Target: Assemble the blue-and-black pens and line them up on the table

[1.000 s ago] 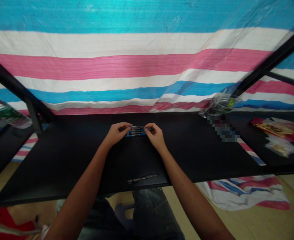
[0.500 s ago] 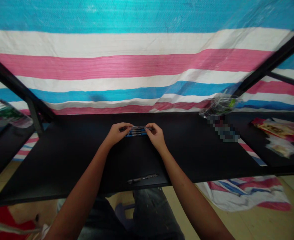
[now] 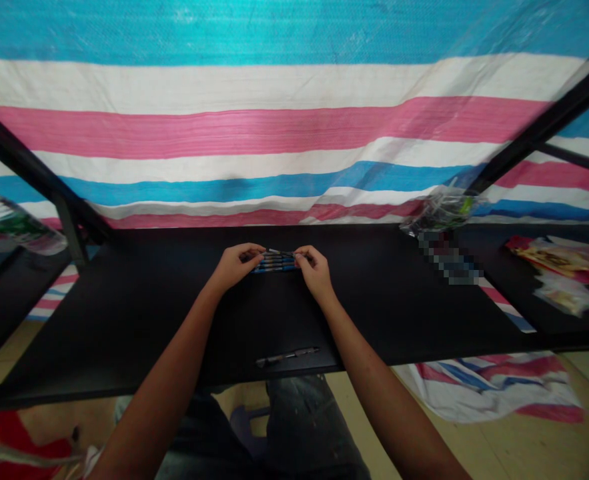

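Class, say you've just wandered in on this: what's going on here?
Someone's left hand and right hand are at opposite ends of a row of pens set side by side on a black table; how firmly they grip is hard to tell. One loose pen lies apart from the row, near the edge closest to the person.

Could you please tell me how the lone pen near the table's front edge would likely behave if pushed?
The lone pen is slim and straight, so it is probably stiff and light. Long and narrow, it may roll if nudged sideways. The black table looks flat and smooth, so the pen might also slide, perhaps right off the front.
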{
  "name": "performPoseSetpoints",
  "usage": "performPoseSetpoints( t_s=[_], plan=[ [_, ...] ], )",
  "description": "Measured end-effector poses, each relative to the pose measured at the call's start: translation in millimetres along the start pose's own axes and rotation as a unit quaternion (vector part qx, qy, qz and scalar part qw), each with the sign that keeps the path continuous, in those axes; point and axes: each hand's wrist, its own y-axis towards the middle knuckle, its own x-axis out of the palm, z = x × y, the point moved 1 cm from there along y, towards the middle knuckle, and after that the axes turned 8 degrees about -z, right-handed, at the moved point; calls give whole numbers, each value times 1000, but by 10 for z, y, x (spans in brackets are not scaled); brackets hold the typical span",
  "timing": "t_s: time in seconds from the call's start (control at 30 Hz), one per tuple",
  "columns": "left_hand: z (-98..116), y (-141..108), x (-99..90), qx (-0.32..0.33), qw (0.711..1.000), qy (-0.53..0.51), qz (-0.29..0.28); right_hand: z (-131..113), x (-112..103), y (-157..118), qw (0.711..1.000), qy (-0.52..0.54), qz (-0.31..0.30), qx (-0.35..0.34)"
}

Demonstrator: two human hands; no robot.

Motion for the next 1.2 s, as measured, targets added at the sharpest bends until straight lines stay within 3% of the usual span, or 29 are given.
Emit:
performPoseSetpoints(
  t_s=[0.3,0.67,0.9,1.2],
  plan=[
    [25,-7,-6,0,1000,-6,-2,14,-24,-14,999,-43,5,-7],
    [68,5,-39,73,996,52,13,8,-25,-29,995,-95,-3,-22],
    [51,-4,-22,67,996,59,-7,14,-12,-43,991,-129,-2,-32],
    [41,-6,3,74,992,91,-41,76,41,-29,991,-92,-54,-86]
  ],
)
